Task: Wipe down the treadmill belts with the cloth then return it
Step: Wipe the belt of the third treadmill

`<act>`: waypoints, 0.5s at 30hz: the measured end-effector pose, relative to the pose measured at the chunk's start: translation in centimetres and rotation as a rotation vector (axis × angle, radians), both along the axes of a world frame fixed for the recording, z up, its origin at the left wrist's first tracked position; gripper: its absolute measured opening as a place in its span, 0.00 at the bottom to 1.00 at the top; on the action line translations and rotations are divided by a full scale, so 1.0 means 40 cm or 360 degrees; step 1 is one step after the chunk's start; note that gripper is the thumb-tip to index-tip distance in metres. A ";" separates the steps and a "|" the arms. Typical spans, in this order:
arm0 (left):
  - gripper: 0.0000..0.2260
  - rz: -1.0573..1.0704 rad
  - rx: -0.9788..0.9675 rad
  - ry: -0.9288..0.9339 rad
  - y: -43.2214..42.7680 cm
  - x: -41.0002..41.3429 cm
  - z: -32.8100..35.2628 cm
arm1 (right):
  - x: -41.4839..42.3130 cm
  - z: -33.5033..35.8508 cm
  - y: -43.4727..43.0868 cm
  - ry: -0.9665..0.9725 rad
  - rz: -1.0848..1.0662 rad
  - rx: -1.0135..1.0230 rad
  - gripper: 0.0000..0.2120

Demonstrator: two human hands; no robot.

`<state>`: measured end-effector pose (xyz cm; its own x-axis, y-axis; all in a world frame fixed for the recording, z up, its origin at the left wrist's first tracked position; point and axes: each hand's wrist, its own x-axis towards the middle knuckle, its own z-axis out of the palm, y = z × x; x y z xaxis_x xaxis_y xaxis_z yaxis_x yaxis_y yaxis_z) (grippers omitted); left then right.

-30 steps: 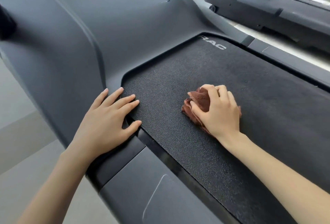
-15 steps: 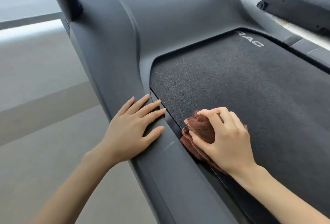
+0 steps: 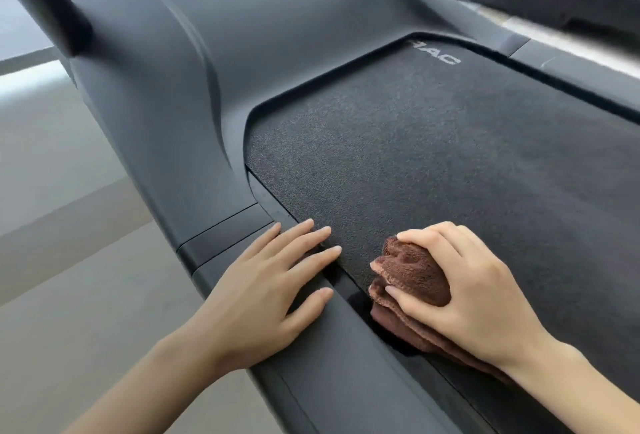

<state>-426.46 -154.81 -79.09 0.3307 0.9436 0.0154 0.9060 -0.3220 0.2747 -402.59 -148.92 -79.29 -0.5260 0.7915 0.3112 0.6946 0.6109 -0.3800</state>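
Head-cam view, looking down on a dark treadmill. The right hand had its grip clamped on a bunched brown cloth, fingers curled over the top & thumb against its near side. It pressed the cloth onto the belt at the belt's left edge, w/ some folds over the gap by the side rail. The left hand lay flat on that rail just beside the cloth, fingers straight & apart, holding nothing, fingertips reaching the belt edge (prob. a brace). Key relation: nearly all the bare belt lay right of & ahead of the cloth. The belt's long axis ran from the motor cover at top left down toward lower right. So the next stroke prob. had to go rightward across the width, & the right hand, already on the cloth, was the one placed for it.
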 end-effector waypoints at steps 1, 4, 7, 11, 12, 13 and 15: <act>0.23 -0.0035 0.0028 0.0012 0.004 0.004 -0.005 | 0.006 0.000 -0.006 -0.0012 -0.0042 0.0001 0.22; 0.23 -0.0070 0.0050 0.0026 0.005 0.005 -0.017 | 0.003 0.005 -0.025 -0.0056 -0.0168 0.0005 0.24; 0.24 -0.0074 0.0086 0.0090 0.002 0.000 -0.021 | -0.013 0.017 -0.043 -0.0143 -0.0261 -0.0002 0.25; 0.26 -0.0134 0.0086 0.0121 0.005 -0.004 -0.021 | -0.026 0.021 -0.086 -0.0233 -0.0411 -0.0023 0.26; 0.27 -0.0140 0.0067 0.0114 0.004 -0.004 -0.021 | -0.031 0.024 -0.095 -0.0253 -0.0443 -0.0026 0.26; 0.29 -0.0138 0.0048 0.0095 0.004 -0.005 -0.022 | -0.036 0.028 -0.105 -0.0278 -0.0476 -0.0030 0.26; 0.32 -0.0124 0.0051 0.0043 0.003 -0.008 -0.027 | -0.048 0.037 -0.123 -0.0336 -0.0551 -0.0047 0.26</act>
